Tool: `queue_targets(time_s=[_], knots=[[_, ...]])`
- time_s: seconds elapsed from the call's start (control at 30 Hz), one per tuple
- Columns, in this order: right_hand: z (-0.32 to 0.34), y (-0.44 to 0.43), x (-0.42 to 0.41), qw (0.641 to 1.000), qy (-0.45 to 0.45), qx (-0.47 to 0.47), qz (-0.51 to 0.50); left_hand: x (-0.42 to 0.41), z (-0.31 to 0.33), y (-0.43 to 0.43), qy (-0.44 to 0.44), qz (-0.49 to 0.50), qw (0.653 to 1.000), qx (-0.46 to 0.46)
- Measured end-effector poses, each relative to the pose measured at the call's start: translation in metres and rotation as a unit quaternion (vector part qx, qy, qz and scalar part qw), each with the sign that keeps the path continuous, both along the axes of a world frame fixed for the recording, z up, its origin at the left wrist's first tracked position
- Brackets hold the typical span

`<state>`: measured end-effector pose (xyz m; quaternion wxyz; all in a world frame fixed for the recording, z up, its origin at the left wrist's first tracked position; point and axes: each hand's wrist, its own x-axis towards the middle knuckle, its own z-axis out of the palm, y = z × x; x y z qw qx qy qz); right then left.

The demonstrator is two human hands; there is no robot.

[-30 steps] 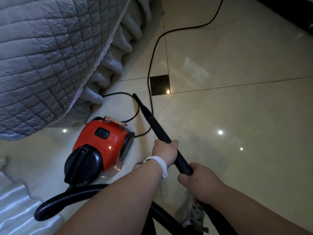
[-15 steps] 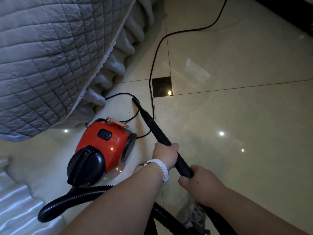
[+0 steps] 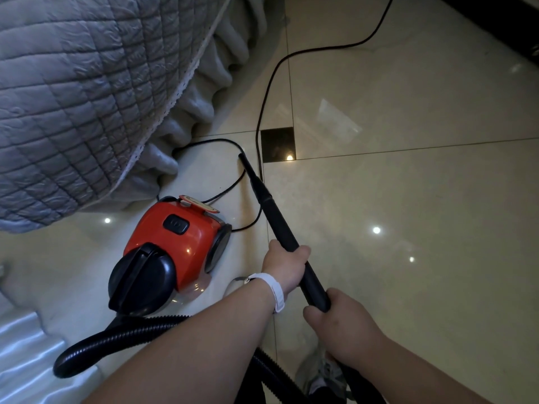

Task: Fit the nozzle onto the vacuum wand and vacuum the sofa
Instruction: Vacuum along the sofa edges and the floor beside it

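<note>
A black vacuum wand [image 3: 281, 228] slants from lower right to upper left, and a slim black crevice nozzle [image 3: 253, 177] sits on its far end, tip close to the floor. My left hand [image 3: 284, 266], with a white wristband, grips the wand at mid-length. My right hand [image 3: 341, 325] grips its lower end near the hose. A red and black canister vacuum [image 3: 175, 246] stands on the floor left of the wand. The sofa under a grey quilted cover [image 3: 81, 94] fills the upper left.
A black ribbed hose [image 3: 122, 336] loops from the canister toward me. The black power cord [image 3: 264, 97] runs across the glossy beige tiles to the upper right and curls behind the canister. My shoe [image 3: 323, 377] shows at the bottom. A dark inset tile [image 3: 277, 144] lies ahead.
The view has shifted slightly, so the vacuum and sofa sit a little higher and further right. Both hands keep the same grip on the wand.
</note>
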<state>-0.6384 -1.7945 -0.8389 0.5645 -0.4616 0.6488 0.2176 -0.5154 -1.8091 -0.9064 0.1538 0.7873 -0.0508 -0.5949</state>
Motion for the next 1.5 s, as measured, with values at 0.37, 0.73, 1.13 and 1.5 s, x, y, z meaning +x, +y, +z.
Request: queue_targets(time_s=[0.37, 0.73, 1.13, 1.5], knots=[[0.000, -0.007, 0.000, 1.000, -0.020, -0.005, -0.016, -0.001, -0.002, -0.006, -0.008, 0.008, 1.000, -0.007], [0.003, 0.003, 0.001, 1.000, -0.008, 0.003, 0.014, 0.000, 0.000, 0.011, -0.015, 0.027, 0.999, 0.012], [0.006, 0.001, -0.004, 1.000, -0.010, -0.001, -0.001, -0.008, -0.001, 0.005, -0.013, 0.000, 1.000, 0.004], [0.004, -0.011, 0.003, 0.999, -0.027, 0.021, 0.042, 0.001, -0.004, 0.009, -0.024, 0.057, 0.998, 0.030]])
